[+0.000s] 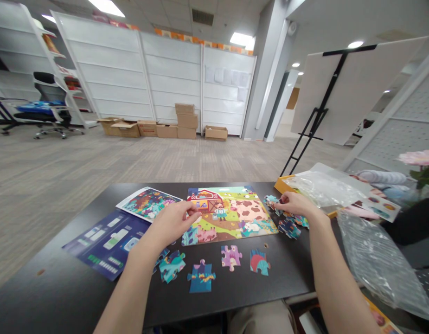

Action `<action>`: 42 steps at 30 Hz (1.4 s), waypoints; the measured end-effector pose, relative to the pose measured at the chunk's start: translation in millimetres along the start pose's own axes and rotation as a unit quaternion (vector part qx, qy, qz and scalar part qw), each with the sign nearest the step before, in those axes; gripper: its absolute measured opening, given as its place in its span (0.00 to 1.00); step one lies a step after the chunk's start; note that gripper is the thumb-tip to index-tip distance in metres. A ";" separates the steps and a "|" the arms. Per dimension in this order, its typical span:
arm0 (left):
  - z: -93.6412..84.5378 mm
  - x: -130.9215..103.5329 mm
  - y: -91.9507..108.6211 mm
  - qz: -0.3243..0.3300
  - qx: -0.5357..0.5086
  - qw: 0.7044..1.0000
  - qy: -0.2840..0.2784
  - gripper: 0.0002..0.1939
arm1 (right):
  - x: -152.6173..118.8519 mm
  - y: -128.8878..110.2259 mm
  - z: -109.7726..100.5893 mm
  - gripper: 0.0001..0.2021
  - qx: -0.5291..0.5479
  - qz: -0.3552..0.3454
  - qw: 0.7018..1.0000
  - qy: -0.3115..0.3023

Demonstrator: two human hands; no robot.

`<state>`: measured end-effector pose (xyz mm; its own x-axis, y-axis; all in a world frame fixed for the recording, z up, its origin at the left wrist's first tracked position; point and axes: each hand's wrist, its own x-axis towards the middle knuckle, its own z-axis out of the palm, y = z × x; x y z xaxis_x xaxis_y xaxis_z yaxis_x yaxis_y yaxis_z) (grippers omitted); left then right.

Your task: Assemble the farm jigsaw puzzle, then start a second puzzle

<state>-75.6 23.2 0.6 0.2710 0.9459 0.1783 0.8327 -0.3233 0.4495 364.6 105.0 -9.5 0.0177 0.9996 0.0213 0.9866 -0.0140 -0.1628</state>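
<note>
White shelving (172, 69) lines the far wall of a carpeted room, where a person sits at a black table (235, 283). A yellow-edged box (284, 184) and a clear plastic bag (381, 255) lie at the right. Centered on the tabletop is a farmyard picture (231, 213) with a red barn and a spotted cow; to its left are a dark blue sheet (106, 241) and an illustrated sheet (148, 202).

The left hand (174, 222) hovers at the picture's left edge, thumb and forefinger near each other; whether they meet cannot be told. The right hand (296, 204) reaches to a teal piece (271, 200) beside the picture's right edge, fingertips drawn in, though a firm grip cannot be confirmed. A jumbled heap (290, 228) of pieces lies just beneath that hand.

Near the table's front edge lie a blue piece (201, 278), a purple piece (231, 257) and a red-and-teal piece (259, 262). The pieces look light, stiff and cardlike, perhaps slightly slick, with knobs likely to bend if pinched; opposite edges of the body offer the safest hold. White and green lettering on the blue sheet is too small to read; no brand is legible.
</note>
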 end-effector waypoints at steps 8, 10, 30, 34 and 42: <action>-4.1 -4.1 -0.1 -0.007 0.001 1.000 -0.011 0.15 | 1.3 4.2 -1.8 0.20 0.027 -0.010 1.000 -0.007; -4.5 -4.7 -0.7 -0.008 0.005 1.000 -0.009 0.15 | 0.3 1.2 -1.8 0.21 0.031 -0.015 0.999 -0.006; 3.3 -11.8 -22.0 -0.036 -0.008 0.995 -0.097 0.10 | -0.9 -4.2 -12.2 0.14 0.053 -0.072 0.994 -0.063; 4.0 -11.5 -14.7 -0.039 0.006 0.994 -0.098 0.09 | -5.7 -10.8 -18.5 0.16 0.093 -0.078 0.992 -0.030; 0.2 -13.6 -9.9 -0.036 0.008 0.994 -0.101 0.09 | -28.7 -72.8 -22.5 0.28 0.305 -0.176 0.935 -0.045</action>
<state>-87.4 13.5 -6.4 0.3012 0.9529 -0.0344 0.8606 -0.2562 0.4402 295.9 76.8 23.9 -0.3316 0.9381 0.1000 0.6524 0.3046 -0.6940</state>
